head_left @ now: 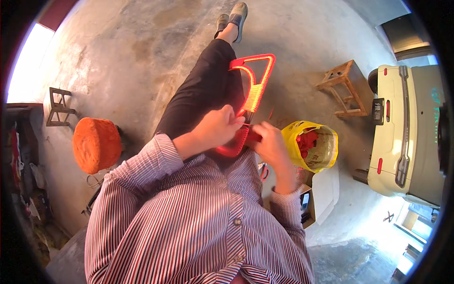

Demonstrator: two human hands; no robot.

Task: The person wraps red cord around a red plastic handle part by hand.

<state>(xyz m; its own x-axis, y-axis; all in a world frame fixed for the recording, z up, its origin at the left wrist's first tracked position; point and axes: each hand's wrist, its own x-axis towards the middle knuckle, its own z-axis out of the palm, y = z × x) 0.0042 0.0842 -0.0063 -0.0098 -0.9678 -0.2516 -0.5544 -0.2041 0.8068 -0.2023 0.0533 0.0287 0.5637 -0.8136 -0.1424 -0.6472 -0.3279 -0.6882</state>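
Observation:
A red openwork frame (255, 94) with curved bars lies over my lap and thighs. Close-set strands wrap its bars and look yellow-orange where light falls on them. Its lower loop passes behind my hands, so part of it is hidden. My left hand (216, 127) is closed in a pinch at the frame's middle, with a thin red cord (242, 124) between thumb and fingers. The cord stretches across to my right hand (270, 143), whose fingers are bent closed around its other end beside the frame's lower loop. A dark red patch shows by the right fingers.
A yellow bag (289, 132) with red material inside stands open right of my right hand. Below it is an open carton (326, 196). An orange round stool (97, 146) and a small stool (59, 108) stand left. A wooden stool (349, 90) and a cream vehicle (392, 135) are right.

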